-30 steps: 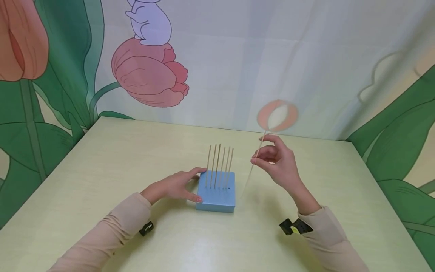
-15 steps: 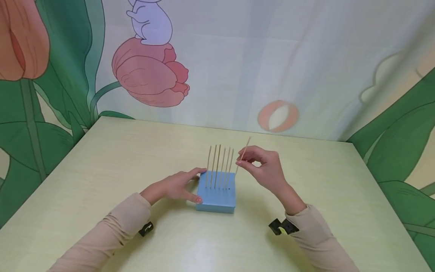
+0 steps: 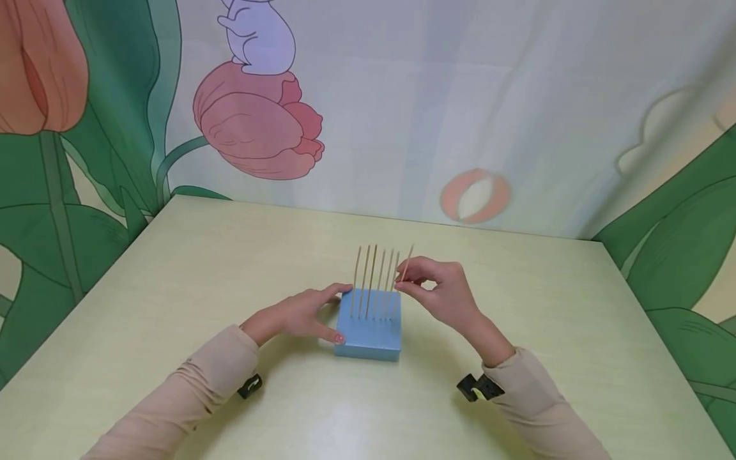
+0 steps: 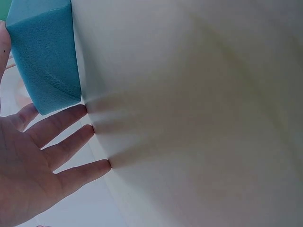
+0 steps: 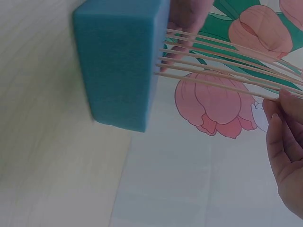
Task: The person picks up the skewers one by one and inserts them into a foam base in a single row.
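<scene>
A blue foam block [image 3: 368, 338] lies on the table, with several thin wooden sticks [image 3: 368, 281] standing in a row in its top. My left hand [image 3: 301, 313] rests at the block's left side, forefinger at the back corner and thumb near the front; in the left wrist view its other fingers [image 4: 61, 146] are spread and straight. My right hand [image 3: 439, 291] pinches one more stick [image 5: 213, 85] between thumb and forefinger. In the right wrist view, this stick's far end meets the block's top at the end of the row.
The pale table [image 3: 259, 249] runs back to a printed curtain [image 3: 368, 128] with tulips and a rabbit. Black straps [image 3: 480, 387] hang at both wrists.
My right hand has come left and down with the stick, from beside the block to over its right side. The stick's lower end now meets the block. My left hand keeps its place.
</scene>
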A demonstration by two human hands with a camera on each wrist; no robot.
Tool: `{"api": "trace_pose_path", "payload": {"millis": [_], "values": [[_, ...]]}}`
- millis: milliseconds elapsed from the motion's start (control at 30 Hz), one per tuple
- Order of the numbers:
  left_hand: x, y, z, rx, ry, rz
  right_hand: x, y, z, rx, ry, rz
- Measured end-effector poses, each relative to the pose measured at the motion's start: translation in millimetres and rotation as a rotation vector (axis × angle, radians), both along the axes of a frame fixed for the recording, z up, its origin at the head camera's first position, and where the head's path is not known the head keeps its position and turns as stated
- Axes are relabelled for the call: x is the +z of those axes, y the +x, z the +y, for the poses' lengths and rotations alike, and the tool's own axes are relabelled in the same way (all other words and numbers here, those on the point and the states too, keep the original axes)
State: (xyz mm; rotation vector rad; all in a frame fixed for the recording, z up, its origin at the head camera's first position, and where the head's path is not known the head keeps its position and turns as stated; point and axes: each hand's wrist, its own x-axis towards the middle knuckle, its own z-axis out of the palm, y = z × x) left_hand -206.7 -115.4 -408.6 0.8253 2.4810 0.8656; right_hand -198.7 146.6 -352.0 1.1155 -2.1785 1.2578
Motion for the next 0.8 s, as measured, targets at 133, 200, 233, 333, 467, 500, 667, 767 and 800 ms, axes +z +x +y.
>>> {"api": "trace_pose_path", "payload": {"millis": [133,200,233,333,467,500,667,767,800], "values": [[0.7,0.2,0,-0.005,0.002,-0.004,-8.2,0.6,-1,0.011,0.003,0.013],[0.6,0.4,0,-0.008,0.002,-0.004,-10.5,0.8,-2,0.011,0.005,0.022],[0.4,0.5,0,-0.010,0.004,-0.004,-10.9,1.1,-2,0.010,0.008,0.023],[-0.5,0.0,-1,-0.015,0.009,-0.005,-10.4,2.7,-1,-0.002,0.042,0.016],[-1.2,-0.2,0,-0.019,0.020,-0.023,-11.3,6.7,9,-0.027,0.096,-0.020],[-1.5,-0.3,0,-0.020,0.022,-0.027,-12.0,7.7,13,-0.039,0.108,-0.030],[-3.4,-0.9,0,-0.032,0.030,-0.031,-15.5,10.5,37,-0.163,0.173,-0.102],[-0.9,-0.3,-1,-0.017,0.048,-0.002,-16.5,11.1,54,-0.285,0.260,-0.166],[0.7,0.2,-2,0.005,0.055,0.027,-16.8,11.5,60,-0.329,0.300,-0.180]]}}
